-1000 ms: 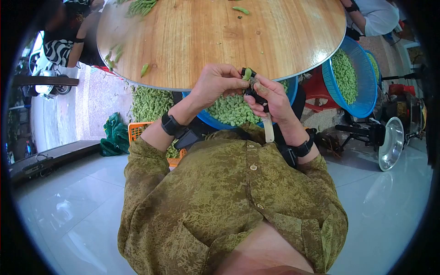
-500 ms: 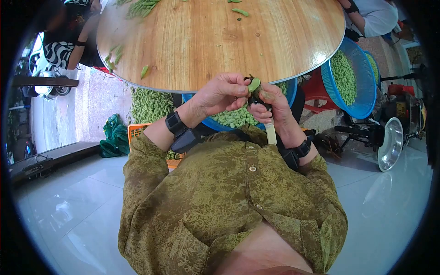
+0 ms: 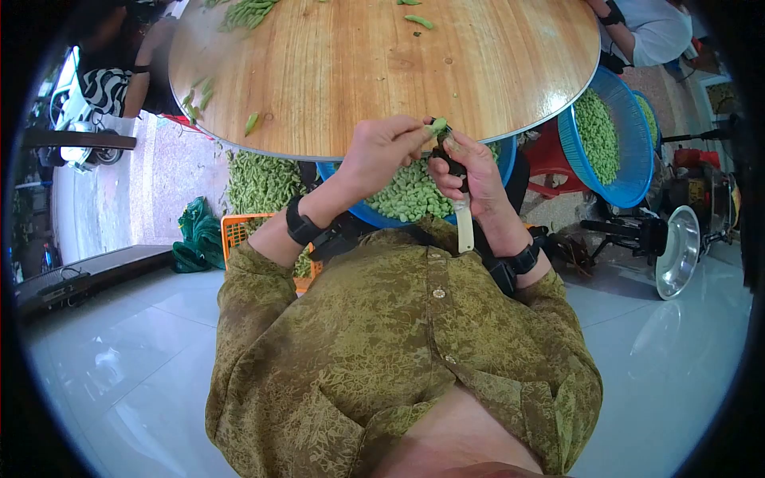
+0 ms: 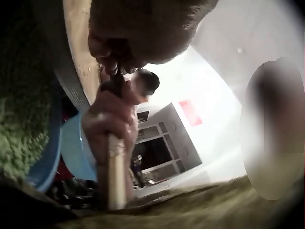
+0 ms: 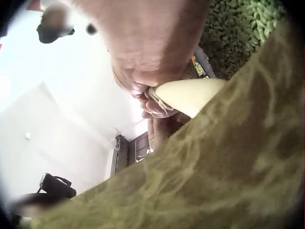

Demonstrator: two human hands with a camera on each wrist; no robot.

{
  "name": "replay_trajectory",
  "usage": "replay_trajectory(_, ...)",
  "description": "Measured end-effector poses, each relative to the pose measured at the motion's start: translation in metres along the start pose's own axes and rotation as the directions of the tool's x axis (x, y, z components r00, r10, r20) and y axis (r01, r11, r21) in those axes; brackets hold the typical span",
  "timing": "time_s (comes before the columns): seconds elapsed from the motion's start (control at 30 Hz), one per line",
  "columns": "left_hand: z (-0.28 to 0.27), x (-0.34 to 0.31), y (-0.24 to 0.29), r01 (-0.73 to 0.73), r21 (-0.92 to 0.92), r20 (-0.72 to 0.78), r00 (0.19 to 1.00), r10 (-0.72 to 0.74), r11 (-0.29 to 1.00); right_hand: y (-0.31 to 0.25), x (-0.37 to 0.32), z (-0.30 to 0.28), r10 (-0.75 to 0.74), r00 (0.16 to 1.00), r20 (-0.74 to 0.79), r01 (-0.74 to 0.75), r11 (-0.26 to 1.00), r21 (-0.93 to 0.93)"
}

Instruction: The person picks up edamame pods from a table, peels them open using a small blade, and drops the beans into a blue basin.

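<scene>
In the head view my left hand pinches a green pod at the tool's upper end. My right hand grips a dark tool with a pale handle, which points down toward the shirt. Both hands are close together, just below the table edge and above a blue basin of shelled beans. In the left wrist view the right hand holds the pale handle. The right wrist view shows the right hand around the pale handle; the tool's working end is hidden there.
Pods lie on the round wooden table. At the right stand a blue basket of beans, a red stool and a metal bowl. Left are piled pods, an orange crate and a green sack. Two people sit across.
My left hand drew back a little, then moved up to the pod at the tool's end. The right hand stays around the tool, whose handle has shifted slightly.
</scene>
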State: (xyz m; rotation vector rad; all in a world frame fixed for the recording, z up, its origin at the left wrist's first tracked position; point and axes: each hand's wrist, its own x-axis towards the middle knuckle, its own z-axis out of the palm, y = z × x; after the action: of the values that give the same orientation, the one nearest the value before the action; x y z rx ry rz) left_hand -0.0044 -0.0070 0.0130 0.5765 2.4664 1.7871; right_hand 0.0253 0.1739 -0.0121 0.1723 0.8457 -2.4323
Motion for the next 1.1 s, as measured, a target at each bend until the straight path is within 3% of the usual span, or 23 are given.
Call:
replay_trajectory(0.03,-0.004,0.002,0.000,0.256,-0.159,0.088,0.966,-0.245,0.953,0.000,-0.001,0.000,0.001,1.000,0.000,-0.001,1.000,-0.001)
replay_trajectory(0.07,-0.006,0.002,0.000,0.499,-0.285,0.210,0.866,-0.454,0.819,0.000,-0.003,0.000,-0.038,0.999,0.003,0.038,0.995,-0.090)
replay_trajectory(0.13,0.000,-0.004,-0.004,0.415,-0.178,0.182,0.905,-0.384,0.892,0.003,-0.002,-0.003,-0.078,0.997,0.010,0.079,0.981,-0.178)
replay_trajectory(0.17,0.003,-0.008,-0.005,0.321,-0.067,0.164,0.937,-0.307,0.945,0.007,-0.001,-0.008,-0.191,0.981,-0.046,0.153,0.892,-0.426)
replay_trajectory(0.2,0.004,-0.010,-0.006,0.321,-0.067,0.168,0.937,-0.307,0.945,0.009,0.000,-0.009,-0.312,0.947,-0.073,0.193,0.737,-0.648)
replay_trajectory(0.23,0.005,-0.011,-0.007,0.243,0.029,0.148,0.958,-0.245,0.970,0.010,0.001,-0.008,-0.314,0.947,-0.075,0.193,0.736,-0.649)
replay_trajectory(0.3,0.007,-0.015,-0.004,0.167,0.125,0.134,0.974,-0.183,0.978,0.012,0.002,-0.002,-0.551,0.832,0.062,0.331,0.404,-0.853)
replay_trajectory(0.43,0.006,-0.019,-0.001,0.179,0.166,0.180,0.961,-0.208,0.970,0.010,0.003,-0.009,-0.520,0.842,0.146,0.332,0.284,-0.900)
replay_trajectory(0.5,0.007,-0.022,0.000,0.151,0.158,0.184,0.966,-0.180,0.976,0.011,0.003,-0.006,-0.580,0.742,0.338,0.332,-0.121,-0.936)
replay_trajectory(0.57,0.009,-0.026,0.004,0.065,0.162,0.163,0.982,-0.092,0.985,0.013,0.004,-0.004,-0.600,0.716,0.356,0.332,-0.156,-0.930)
replay_trajectory(0.63,0.006,-0.029,0.001,0.040,0.177,0.202,0.977,-0.076,0.983,0.014,0.008,-0.005,-0.597,0.746,0.297,0.320,-0.070,-0.945)
replay_trajectory(0.7,-0.004,-0.035,0.007,0.017,0.191,0.243,0.968,-0.064,0.981,0.011,0.004,-0.003,-0.569,0.743,0.354,0.349,-0.122,-0.929)
replay_trajectory(0.77,-0.031,-0.041,0.024,0.065,0.380,0.347,0.915,-0.208,0.923,0.007,0.001,-0.007,-0.499,0.759,0.418,0.397,-0.154,-0.905)
replay_trajectory(0.83,-0.064,-0.052,0.012,-0.101,0.705,0.453,0.826,-0.336,0.702,-0.001,-0.005,-0.008,-0.444,0.788,0.427,0.393,-0.170,-0.904)
replay_trajectory(0.9,-0.089,-0.055,0.012,-0.127,0.765,0.466,0.787,-0.406,0.631,-0.001,-0.002,-0.016,-0.387,0.707,0.592,0.557,-0.210,-0.803)
replay_trajectory(0.97,-0.096,-0.049,0.016,-0.147,0.819,0.460,0.746,-0.481,0.555,-0.002,-0.003,-0.012,-0.382,0.705,0.597,0.577,-0.182,-0.797)
replay_trajectory(1.03,-0.093,-0.017,0.019,-0.263,0.694,0.514,0.832,-0.207,0.671,-0.001,-0.004,-0.011,-0.377,0.798,0.469,0.449,-0.146,-0.881)
replay_trajectory(1.1,-0.082,0.032,0.006,-0.402,0.614,0.460,0.882,0.106,0.679,0.001,-0.003,-0.008,-0.429,0.787,0.444,0.450,-0.092,-0.888)
